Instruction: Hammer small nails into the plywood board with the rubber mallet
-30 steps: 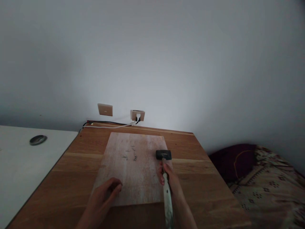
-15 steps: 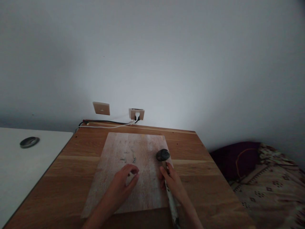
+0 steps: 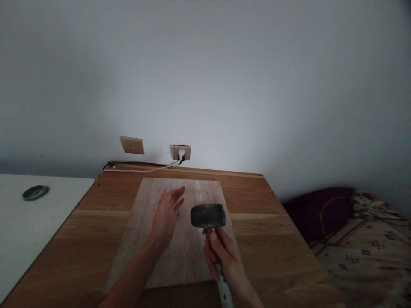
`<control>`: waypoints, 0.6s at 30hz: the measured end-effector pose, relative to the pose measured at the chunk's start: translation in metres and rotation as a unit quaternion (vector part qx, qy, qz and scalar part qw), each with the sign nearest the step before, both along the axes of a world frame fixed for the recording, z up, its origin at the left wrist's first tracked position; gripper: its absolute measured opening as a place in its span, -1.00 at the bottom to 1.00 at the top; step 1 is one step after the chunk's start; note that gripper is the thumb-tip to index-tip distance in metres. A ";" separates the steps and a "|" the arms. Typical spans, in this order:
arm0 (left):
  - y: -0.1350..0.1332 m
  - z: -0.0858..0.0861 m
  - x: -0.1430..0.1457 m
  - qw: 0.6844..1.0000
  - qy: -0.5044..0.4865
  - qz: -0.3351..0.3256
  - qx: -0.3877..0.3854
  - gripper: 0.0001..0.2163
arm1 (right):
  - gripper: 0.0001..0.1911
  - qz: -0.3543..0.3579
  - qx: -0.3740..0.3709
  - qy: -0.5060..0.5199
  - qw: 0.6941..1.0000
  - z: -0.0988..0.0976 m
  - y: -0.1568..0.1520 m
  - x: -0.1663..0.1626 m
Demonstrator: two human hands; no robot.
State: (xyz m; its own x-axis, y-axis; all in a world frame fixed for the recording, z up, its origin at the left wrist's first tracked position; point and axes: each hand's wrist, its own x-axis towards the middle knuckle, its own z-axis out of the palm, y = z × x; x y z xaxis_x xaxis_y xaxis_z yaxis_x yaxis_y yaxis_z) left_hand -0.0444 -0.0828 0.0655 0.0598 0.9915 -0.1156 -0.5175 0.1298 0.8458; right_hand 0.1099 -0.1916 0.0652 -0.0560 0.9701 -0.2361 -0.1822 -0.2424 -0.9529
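A mallet [image 3: 208, 215] with a dark head and a pale handle is gripped by my right hand [image 3: 221, 252], its head raised over the right part of the board. Over the left middle of that pale board [image 3: 180, 261] reaches my left hand [image 3: 167, 211], fingers apart and pointing up and right; nothing shows in it. Beside its fingers lies a small metal screw or bolt [image 3: 177, 215]. My left hand covers the spot where the other small metal pieces lay. Along the board's far edge runs a row of small dots, too small to make out.
The board rests on a wooden table [image 3: 263, 239]. Cables [image 3: 141, 170] run along its back edge to a wall socket [image 3: 180, 152]. On the left, a white surface [image 3: 35, 226] bears a dark ring-shaped roll [image 3: 35, 193]. Patterned fabric [image 3: 362, 252] lies to the right.
My left hand has moved forward over the small metal pieces, its fingers straightening. My right hand has lifted the mallet and brought its head leftward and nearer.
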 end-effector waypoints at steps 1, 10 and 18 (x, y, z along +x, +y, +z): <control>0.001 0.007 0.004 0.998 -0.067 -0.005 -0.016 -0.41 | -0.44 0.013 0.004 0.012 1.000 0.004 -0.002 -0.008; -0.006 0.049 0.007 0.971 -0.229 -0.066 -0.019 -0.35 | -0.47 -0.024 0.055 -0.018 0.998 0.018 -0.014 -0.019; -0.017 0.032 0.011 0.991 -0.048 -0.124 0.007 -0.35 | -0.38 0.024 0.000 -0.089 0.996 0.012 -0.011 -0.031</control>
State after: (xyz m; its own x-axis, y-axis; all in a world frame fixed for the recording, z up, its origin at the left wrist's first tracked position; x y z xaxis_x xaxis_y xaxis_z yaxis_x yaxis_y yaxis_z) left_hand -0.0337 -0.0994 0.0977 0.3126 0.9461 -0.0841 -0.5489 0.2523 0.7969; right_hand 0.0788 -0.2028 0.0768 -0.0595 0.9672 -0.2468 0.0019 -0.2471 -0.9690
